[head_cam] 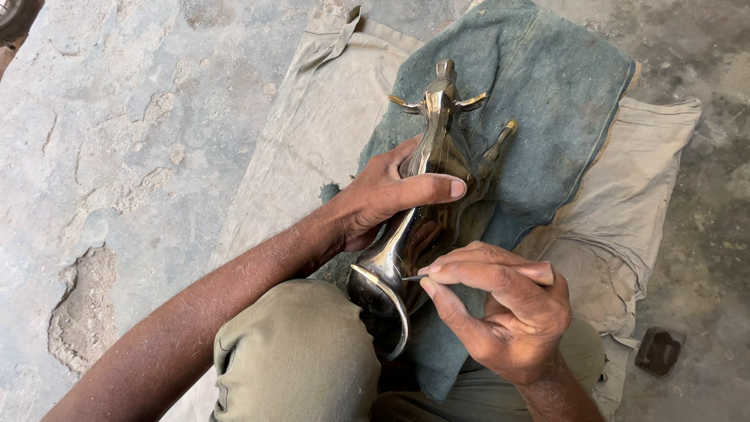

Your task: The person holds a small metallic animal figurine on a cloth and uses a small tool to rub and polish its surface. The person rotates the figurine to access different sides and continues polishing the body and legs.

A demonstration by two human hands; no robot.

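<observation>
A shiny brass animal figurine (434, 156) with horns lies lengthwise on a blue-green cloth (547, 86), its head pointing away from me. My left hand (387, 195) wraps over its middle, thumb across the body. My right hand (500, 305) pinches a thin metal tool (416, 277) whose tip touches the figurine's rear flank. The figurine's tail end (383, 301) rests against my knee.
A beige cloth (312, 133) lies under the blue-green one on a cracked concrete floor (133, 133). My knee in olive trousers (297, 352) fills the lower middle. A small dark block (660, 350) sits on the floor at the lower right.
</observation>
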